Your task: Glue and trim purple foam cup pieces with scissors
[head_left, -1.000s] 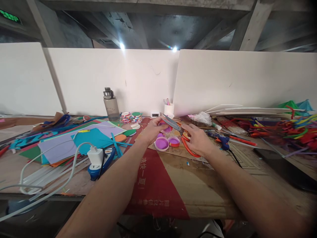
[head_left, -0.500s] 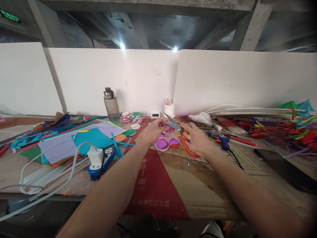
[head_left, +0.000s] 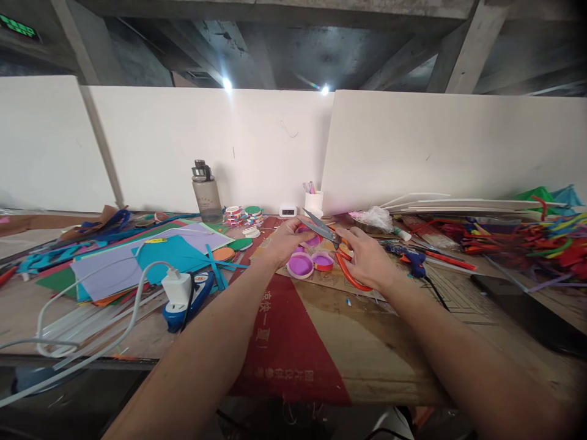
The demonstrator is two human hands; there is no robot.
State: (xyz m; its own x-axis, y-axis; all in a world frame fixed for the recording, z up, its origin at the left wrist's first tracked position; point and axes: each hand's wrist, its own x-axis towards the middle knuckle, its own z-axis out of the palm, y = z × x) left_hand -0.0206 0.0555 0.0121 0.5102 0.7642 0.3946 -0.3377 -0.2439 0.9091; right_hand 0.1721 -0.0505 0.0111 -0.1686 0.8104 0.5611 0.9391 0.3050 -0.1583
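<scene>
My right hand (head_left: pixel 367 253) is wrapped round a pair of scissors (head_left: pixel 353 278) with orange handles. Their grey blades, slightly parted, point up and left toward my left hand (head_left: pixel 288 241). The fingers of that hand are pinched together by the blade tips; whatever lies between them is too small and partly hidden to name. Below the blades is a purple round piece (head_left: pixel 312 239), partly covered. Closer to me sit a shallow purple round piece with a pale rim (head_left: pixel 300 266) and a smaller purple one with a red side (head_left: pixel 323 262).
Left of my hands lie coloured paper sheets (head_left: pixel 177 260), green and orange discs, and a blue power strip (head_left: pixel 188 305) with a white plug. A bottle (head_left: pixel 206 194), small clock (head_left: pixel 288 211) and pen cup (head_left: pixel 313 201) stand behind. At right are a glue gun (head_left: pixel 414 265) and a black phone-like slab (head_left: pixel 527 311).
Both hands and the scissors stay in almost the same place. The view has shifted only very slightly.
</scene>
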